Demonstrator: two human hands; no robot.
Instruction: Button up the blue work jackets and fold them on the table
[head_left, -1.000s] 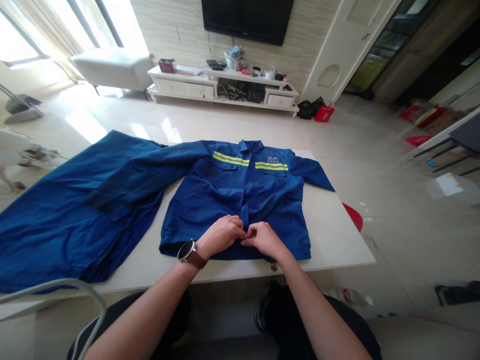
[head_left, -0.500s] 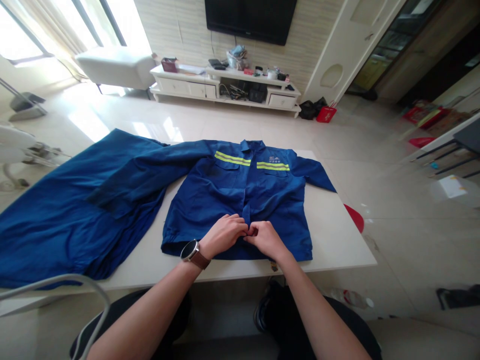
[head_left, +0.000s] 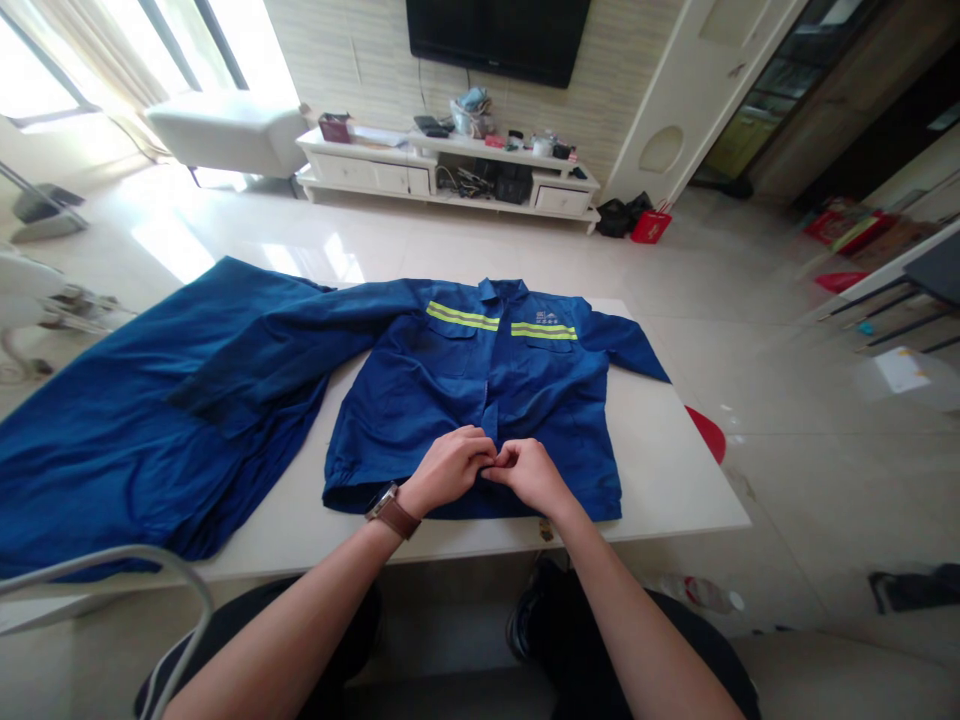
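Note:
A blue work jacket (head_left: 427,400) with yellow-green reflective strips lies front up, its collar at the far side, on a white table (head_left: 675,480). My left hand (head_left: 454,468), with a watch on the wrist, is closed on the jacket's front edge near the hem. Right beside it, my right hand (head_left: 529,474) pinches the same front placket, fingertips nearly meeting those of the left. Whatever small part sits between the fingertips is hidden. The jacket's sleeve on the left rests over blue trousers (head_left: 135,420), a larger spread of similar cloth.
A grey curved tube (head_left: 180,565) crosses the near left corner. Behind the table stand a low white TV cabinet (head_left: 360,175) and a grey bench (head_left: 232,135). A red stool (head_left: 705,435) shows past the table's right edge, and a plastic bottle (head_left: 709,594) lies on the floor.
Both hands stay at the jacket's lower front; the left wrist has turned slightly and the fingers have shifted a little. The jacket lies almost as before.

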